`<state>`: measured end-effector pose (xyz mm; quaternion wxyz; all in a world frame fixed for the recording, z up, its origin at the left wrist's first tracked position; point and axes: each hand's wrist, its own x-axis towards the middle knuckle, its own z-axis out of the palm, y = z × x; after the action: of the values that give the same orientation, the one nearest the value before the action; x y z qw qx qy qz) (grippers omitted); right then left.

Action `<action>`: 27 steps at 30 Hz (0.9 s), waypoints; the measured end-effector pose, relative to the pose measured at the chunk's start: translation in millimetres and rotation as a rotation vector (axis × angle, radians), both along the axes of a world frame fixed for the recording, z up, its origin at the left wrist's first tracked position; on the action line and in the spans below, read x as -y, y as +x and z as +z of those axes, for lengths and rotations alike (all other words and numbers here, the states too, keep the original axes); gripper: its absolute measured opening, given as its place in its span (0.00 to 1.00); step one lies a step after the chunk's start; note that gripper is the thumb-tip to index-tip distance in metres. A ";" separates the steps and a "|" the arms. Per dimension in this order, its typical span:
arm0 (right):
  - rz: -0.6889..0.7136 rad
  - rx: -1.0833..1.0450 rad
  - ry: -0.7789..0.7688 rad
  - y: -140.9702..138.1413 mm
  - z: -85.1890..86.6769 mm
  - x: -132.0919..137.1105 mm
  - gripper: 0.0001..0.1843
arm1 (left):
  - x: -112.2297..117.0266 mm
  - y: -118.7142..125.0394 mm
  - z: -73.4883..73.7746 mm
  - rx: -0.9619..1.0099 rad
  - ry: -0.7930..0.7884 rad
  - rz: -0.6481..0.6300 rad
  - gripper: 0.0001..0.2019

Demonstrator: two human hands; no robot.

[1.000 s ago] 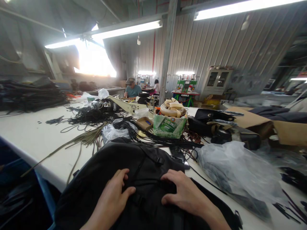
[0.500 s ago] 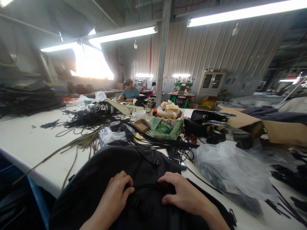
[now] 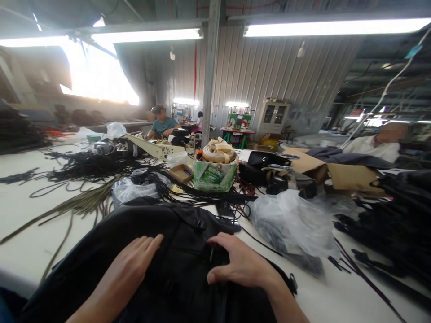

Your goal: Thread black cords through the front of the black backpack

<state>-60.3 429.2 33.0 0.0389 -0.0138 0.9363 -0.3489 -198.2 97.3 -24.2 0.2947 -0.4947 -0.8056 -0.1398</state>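
A black bag [image 3: 188, 224] with straps and buckles lies on the white table in front of me. On its left part rests my left hand [image 3: 133, 262], fingers stretched out and lying on the fabric, thumb hidden. My right hand [image 3: 237, 262] is at the bag's right half, its fingertips touching the fabric near a strap. Thumb and fingers stand apart there, with a gap between them. A small buckle [image 3: 201, 225] sits on the strap just beyond my hands.
Beyond the bag stands a green-and-white box [image 3: 215, 177] holding rolled beige webbing [image 3: 219, 151]. Black cords [image 3: 185, 193] and a clear plastic bag [image 3: 292, 220] lie around it. Black straps [image 3: 393, 229] are heaped at right. Co-workers sit further back [image 3: 163, 123] and at right [image 3: 373, 148].
The view has turned right, bringing a person and more black straps into sight. My left hand has moved left, away from my right hand, and flattened. My right thumb and fingers spread wider.
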 end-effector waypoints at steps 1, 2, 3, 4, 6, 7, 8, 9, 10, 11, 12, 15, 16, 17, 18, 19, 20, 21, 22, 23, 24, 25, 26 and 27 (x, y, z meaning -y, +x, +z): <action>-0.016 -0.024 0.014 -1.2 -0.4 2.8 0.43 | 0.9 0.5 6.2 -0.064 -0.024 0.001 0.25; -0.029 -0.051 0.034 -2.3 -1.3 5.7 0.38 | 1.8 0.9 12.2 -0.109 -0.051 0.008 0.27; -0.039 -0.075 0.058 -3.4 -2.4 8.6 0.33 | 3.0 1.0 17.2 -0.144 -0.071 0.014 0.27; -0.048 -0.091 0.078 -4.1 -3.7 11.2 0.29 | 4.3 0.5 20.9 -0.173 -0.085 0.013 0.26; -0.050 -0.099 0.098 -4.8 -6.1 15.5 0.21 | 7.3 -1.8 23.1 -0.209 -0.095 0.021 0.25; -0.048 -0.095 0.102 -4.8 -6.9 17.2 0.19 | 8.7 -3.4 21.7 -0.210 -0.097 0.031 0.25; -0.044 -0.090 0.104 -4.6 -7.5 18.7 0.17 | 10.0 -5.0 18.8 -0.204 -0.092 0.040 0.25; -0.044 -0.087 0.102 -4.3 -8.0 20.0 0.17 | 11.1 -6.4 15.1 -0.184 -0.076 0.046 0.25; -0.055 -0.087 0.099 -4.1 -8.4 21.3 0.20 | 11.7 -7.5 11.1 -0.139 -0.052 0.047 0.23; -0.078 -0.091 0.098 -3.9 -8.8 22.6 0.25 | 11.9 -8.1 7.3 -0.057 -0.021 0.047 0.21; -0.102 -0.098 0.100 -3.9 -9.3 23.9 0.28 | 11.6 -8.4 4.1 0.062 0.010 0.046 0.17; -0.114 -0.126 0.139 -4.5 -11.7 27.4 0.25 | 9.3 -7.5 0.5 0.485 0.132 0.070 0.15; -0.104 -0.131 0.157 -4.9 -12.7 28.1 0.21 | 8.4 -7.0 1.2 0.596 0.175 0.080 0.16; -0.094 -0.134 0.172 -5.4 -13.6 28.5 0.18 | 7.8 -6.6 2.4 0.681 0.211 0.087 0.18; -0.090 -0.136 0.181 -6.0 -14.5 28.7 0.18 | 7.5 -6.1 3.8 0.747 0.234 0.095 0.19; -0.093 -0.135 0.188 -6.7 -15.2 28.7 0.19 | 7.6 -5.5 5.2 0.805 0.241 0.106 0.20; -0.097 -0.134 0.192 -7.5 -15.8 28.5 0.19 | 7.9 -4.8 6.4 0.857 0.232 0.120 0.21; -0.101 -0.131 0.197 -8.2 -16.1 28.4 0.19 | 8.4 -3.9 7.2 0.904 0.219 0.140 0.22; -0.103 -0.126 0.202 -8.9 -16.1 28.3 0.20 | 8.8 -2.7 7.7 0.945 0.209 0.165 0.23; -0.106 -0.122 0.207 -9.4 -15.8 28.3 0.20 | 8.9 -1.3 7.8 0.980 0.203 0.188 0.24; -0.108 -0.119 0.211 -9.6 -15.2 28.4 0.19 | 8.5 0.3 7.7 1.008 0.197 0.205 0.24; -0.107 -0.116 0.213 -9.5 -14.2 28.7 0.19 | 7.6 2.0 7.5 1.024 0.192 0.216 0.23; -0.105 -0.114 0.214 -9.1 -13.2 28.9 0.19 | 6.2 3.6 7.1 1.026 0.184 0.225 0.23; -0.101 -0.112 0.212 -8.5 -12.1 29.2 0.18 | 4.4 5.1 6.5 1.016 0.175 0.232 0.22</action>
<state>-68.8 400.1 20.9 -0.0297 0.0181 0.9681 -0.2480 -193.1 92.9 -17.7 -0.0791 -0.2459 -0.8815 -0.3952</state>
